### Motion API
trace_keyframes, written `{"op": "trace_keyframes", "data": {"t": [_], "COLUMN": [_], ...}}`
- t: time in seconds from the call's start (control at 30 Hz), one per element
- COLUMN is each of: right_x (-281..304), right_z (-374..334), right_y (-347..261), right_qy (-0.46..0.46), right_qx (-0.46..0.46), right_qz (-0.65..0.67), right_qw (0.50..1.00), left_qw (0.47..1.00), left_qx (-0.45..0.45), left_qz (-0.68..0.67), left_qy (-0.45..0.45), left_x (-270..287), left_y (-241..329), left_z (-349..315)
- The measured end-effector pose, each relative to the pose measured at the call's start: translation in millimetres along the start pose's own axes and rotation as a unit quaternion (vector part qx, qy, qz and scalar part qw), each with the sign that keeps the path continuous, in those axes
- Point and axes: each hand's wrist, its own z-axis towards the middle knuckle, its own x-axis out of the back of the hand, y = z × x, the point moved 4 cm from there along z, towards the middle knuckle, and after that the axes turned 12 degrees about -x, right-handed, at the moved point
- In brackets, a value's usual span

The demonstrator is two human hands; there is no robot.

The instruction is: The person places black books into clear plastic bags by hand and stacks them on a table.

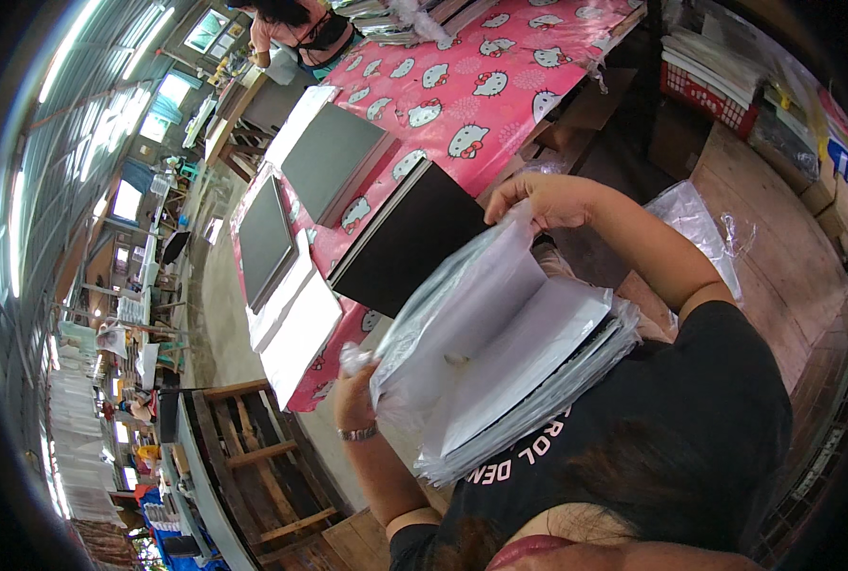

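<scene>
A thin, clear plastic bag (443, 290) is stretched between my two hands. My left hand (352, 400), with a watch on its wrist, is closed on one corner, where the plastic bunches up. At the opposite corner, my right hand (549, 202) pinches the edge between thumb and fingers. Below it, a stack of plastic-covered white sheets (528, 371) lies tilted against my body, a dark layer showing among them. Whatever supports the stack is hidden. Just beyond the plastic, a thick black book-like block (414, 233) rests on the table, touched by neither hand.
The table has a pink patterned cover (500, 81). On it are a grey-topped block (333, 152), a dark panel (265, 243) and white sheets (295, 309). Another person (295, 33) stands at the far end. A wooden pallet (257, 457) is at left, a red crate (704, 90) at right.
</scene>
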Motion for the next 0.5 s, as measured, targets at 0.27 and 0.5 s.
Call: {"op": "trace_keyframes", "data": {"t": [0.27, 0.5], "right_x": [83, 200], "right_z": [48, 65], "right_y": [180, 302], "right_qy": [-0.037, -0.004], "right_qx": [-0.226, -0.319], "right_qz": [0.117, 0.039], "right_qw": [0.966, 0.947], "left_qw": [0.968, 0.940], "left_qx": [0.219, 0.280], "left_qz": [-0.004, 0.081], "left_qy": [-0.119, -0.178], "left_x": [5, 6], "left_y": [-186, -263], "left_z": [25, 19]}}
